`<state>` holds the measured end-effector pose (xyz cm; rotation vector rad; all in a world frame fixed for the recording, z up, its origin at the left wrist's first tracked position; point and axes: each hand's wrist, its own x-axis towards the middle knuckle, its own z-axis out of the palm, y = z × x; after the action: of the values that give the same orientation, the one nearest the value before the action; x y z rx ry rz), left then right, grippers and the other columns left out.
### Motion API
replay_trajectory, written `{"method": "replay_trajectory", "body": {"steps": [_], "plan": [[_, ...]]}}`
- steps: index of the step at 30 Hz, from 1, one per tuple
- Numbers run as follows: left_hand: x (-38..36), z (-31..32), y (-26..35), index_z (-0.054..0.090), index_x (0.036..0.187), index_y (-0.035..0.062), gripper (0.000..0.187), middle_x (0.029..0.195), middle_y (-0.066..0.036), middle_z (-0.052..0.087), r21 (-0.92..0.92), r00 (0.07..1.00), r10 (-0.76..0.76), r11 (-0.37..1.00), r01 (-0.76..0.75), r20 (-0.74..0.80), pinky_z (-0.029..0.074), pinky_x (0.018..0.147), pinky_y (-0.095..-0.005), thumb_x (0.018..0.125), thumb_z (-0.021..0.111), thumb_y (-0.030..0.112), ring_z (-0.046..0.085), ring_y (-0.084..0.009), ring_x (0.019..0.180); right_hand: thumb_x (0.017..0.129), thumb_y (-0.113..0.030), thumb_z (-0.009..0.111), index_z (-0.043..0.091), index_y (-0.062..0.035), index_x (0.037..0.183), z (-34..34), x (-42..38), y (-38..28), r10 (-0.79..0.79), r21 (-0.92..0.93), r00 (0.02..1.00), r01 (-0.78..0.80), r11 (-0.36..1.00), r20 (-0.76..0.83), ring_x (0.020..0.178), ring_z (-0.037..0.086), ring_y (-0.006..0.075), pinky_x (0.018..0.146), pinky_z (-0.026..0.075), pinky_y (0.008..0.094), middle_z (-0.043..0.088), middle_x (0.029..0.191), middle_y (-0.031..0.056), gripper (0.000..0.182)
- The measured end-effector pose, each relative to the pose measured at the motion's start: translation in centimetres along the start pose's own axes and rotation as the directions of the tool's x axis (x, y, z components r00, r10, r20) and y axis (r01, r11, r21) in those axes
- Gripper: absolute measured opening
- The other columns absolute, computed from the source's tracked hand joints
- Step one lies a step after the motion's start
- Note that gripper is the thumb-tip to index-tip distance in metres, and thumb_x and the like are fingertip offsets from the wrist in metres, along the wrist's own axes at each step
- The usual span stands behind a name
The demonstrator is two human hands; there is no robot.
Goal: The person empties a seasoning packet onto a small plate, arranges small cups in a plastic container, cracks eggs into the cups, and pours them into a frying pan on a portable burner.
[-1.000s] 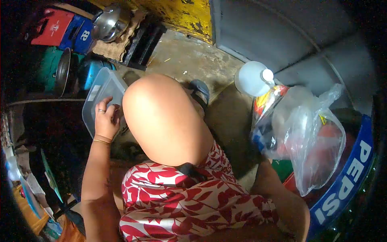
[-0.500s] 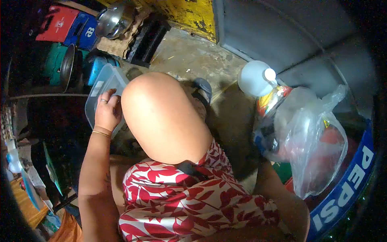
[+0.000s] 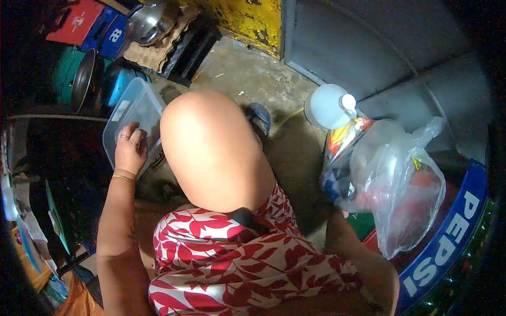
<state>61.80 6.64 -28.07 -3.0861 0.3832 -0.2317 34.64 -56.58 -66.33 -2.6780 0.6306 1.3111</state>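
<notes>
My left hand (image 3: 132, 149) reaches over the near side of a clear plastic bin (image 3: 112, 129), beside my bent knee (image 3: 205, 142). Its fingers are loosely bent and apart, with nothing visible between them; a ring and a thin bracelet show. The bin stands tilted in view, with a pale label on its wall. My right arm (image 3: 358, 242) runs down in shadow at the right, near the clear plastic bag (image 3: 406, 195), and its hand is hidden.
A round whitish jug (image 3: 327, 107) with a white cap stands by the grey panel (image 3: 358, 47). Along the right curves a blue PEPSI band (image 3: 448, 242). Upper left are a metal kettle (image 3: 150, 25), a dark pan (image 3: 84, 81), and red (image 3: 76, 21) and blue (image 3: 109, 34) boxes.
The whole view has shifted slightly left. My left hand has drawn a little toward me relative to the bin, its fingers still bent. The jug and bag stay in place.
</notes>
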Motion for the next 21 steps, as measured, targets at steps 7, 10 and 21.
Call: {"method": "replay_trajectory", "body": {"steps": [7, 10, 21], "plan": [[-0.2, 0.2, -0.3, 0.062, 0.092, 0.0057, 0.022, 0.119, -0.017, 0.058, 0.008, 0.997, -0.063, 0.998, 0.063, 0.033, 0.048, 0.092, -0.0430, 0.072, 0.068, 0.002, 0.055, -0.0382, 0.108, 0.085, -0.024, 0.061, 0.063, -0.0078, 0.099, -0.2, -0.4, -0.8, -0.018, 0.012, 1.000, 0.018, 1.000, -0.011, 0.083, 0.062, 0.0348, 0.080, 0.050, 0.0459, 0.066, 0.092, 0.0149, 0.022], [0.1, -0.6, 0.5, 0.062, 0.098, 0.0039, 0.028, 0.122, -0.019, 0.057, 0.005, 0.994, -0.084, 0.996, 0.084, 0.071, 0.044, 0.099, -0.0428, 0.070, 0.066, 0.002, 0.052, -0.0396, 0.114, 0.085, -0.024, 0.061, 0.063, -0.0075, 0.099, 0.3, 0.0, -0.7, -0.042, 0.009, 0.999, 0.042, 0.999, -0.031, 0.083, 0.062, 0.0350, 0.080, 0.050, 0.0457, 0.066, 0.092, 0.0152, 0.022], [-0.2, -0.1, 0.3, 0.063, 0.092, 0.0082, 0.021, 0.116, -0.013, 0.058, -0.025, 1.000, 0.016, 1.000, -0.016, 0.002, 0.051, 0.086, -0.0408, 0.072, 0.066, 0.004, 0.057, -0.0357, 0.104, 0.087, -0.022, 0.060, 0.062, -0.0063, 0.098, -0.3, 0.1, -1.0, -0.045, -0.002, 0.998, 0.045, 0.999, -0.034, 0.082, 0.062, 0.0358, 0.079, 0.050, 0.0450, 0.066, 0.092, 0.0161, 0.020]]}}
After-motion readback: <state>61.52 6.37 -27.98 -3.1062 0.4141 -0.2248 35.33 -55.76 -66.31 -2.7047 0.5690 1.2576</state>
